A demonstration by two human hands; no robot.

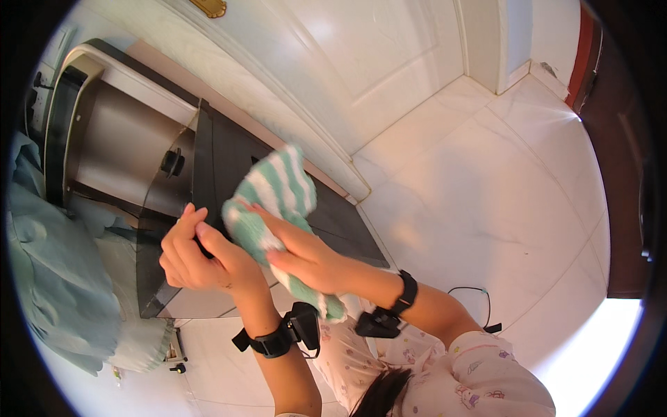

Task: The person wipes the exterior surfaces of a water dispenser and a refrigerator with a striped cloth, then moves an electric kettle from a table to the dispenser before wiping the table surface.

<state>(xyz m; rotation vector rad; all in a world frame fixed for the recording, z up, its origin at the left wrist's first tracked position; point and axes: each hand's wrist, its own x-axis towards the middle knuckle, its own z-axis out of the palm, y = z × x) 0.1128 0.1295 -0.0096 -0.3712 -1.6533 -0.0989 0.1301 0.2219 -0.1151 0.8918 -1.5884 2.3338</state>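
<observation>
A fluffy green-and-white striped cloth [276, 182] hangs bunched in my right hand [307, 255], whose fingers and thumb close on it. My left hand [203, 255] is just left of the cloth, its fingers curled and raised; no object shows in it. Behind the hands stands a dark grey cabinet-like appliance [344, 224] with a tinted clear lid [161, 203] that bears a black knob [173, 162]. Black straps with small black devices are on both wrists.
A pale blue-green fabric cover [57, 266] drapes at the left. Beyond the appliance is a white panelled door [375, 57]. Marble-look floor tiles [469, 208] lie at the right, beside a dark brown door [620, 172]. A thin black cable [489, 307] runs near my right arm.
</observation>
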